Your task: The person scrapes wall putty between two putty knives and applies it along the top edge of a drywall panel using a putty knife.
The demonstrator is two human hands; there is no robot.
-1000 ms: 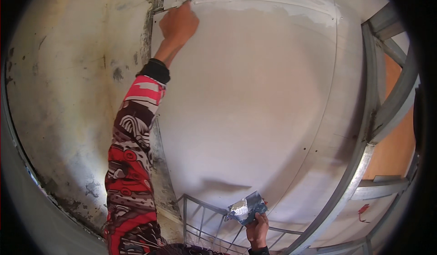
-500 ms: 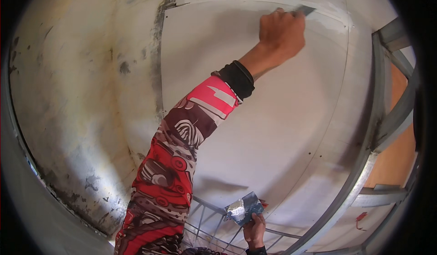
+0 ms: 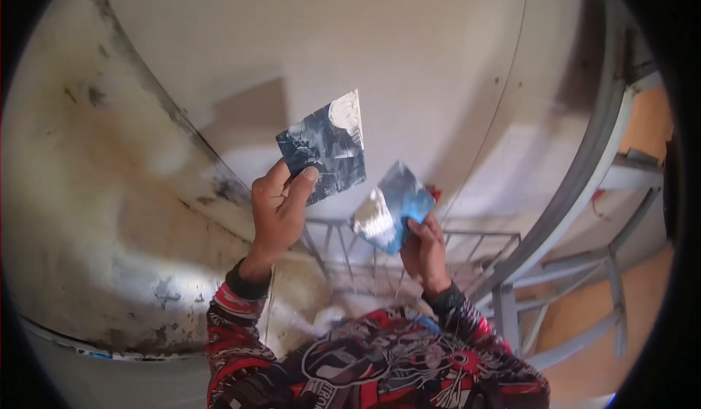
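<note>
My left hand [image 3: 280,212] is raised and closed on a flat, dark putty scraper [image 3: 328,150], its thumb across the lower face. White putty [image 3: 346,113] clings to the scraper's upper right corner. Lower and to the right, my right hand [image 3: 426,252] grips a second bluish scraper [image 3: 405,199], with a thick smear of putty on its left corner. A small red bit shows behind this second blade. The two scrapers are apart, and both are held away from the pale wall board [image 3: 423,58].
A stained, peeling wall [image 3: 146,212] runs along the left. Grey metal framing [image 3: 562,219] curves up the right side, with orange-brown panels [image 3: 642,128] behind it. Below my hands is a metal-bar lattice [image 3: 350,252].
My left hand has come down from the board's upper seam with its scraper, closer to my right hand. The view has tilted downward, bringing my torso in. Both hands keep their scrapers.
</note>
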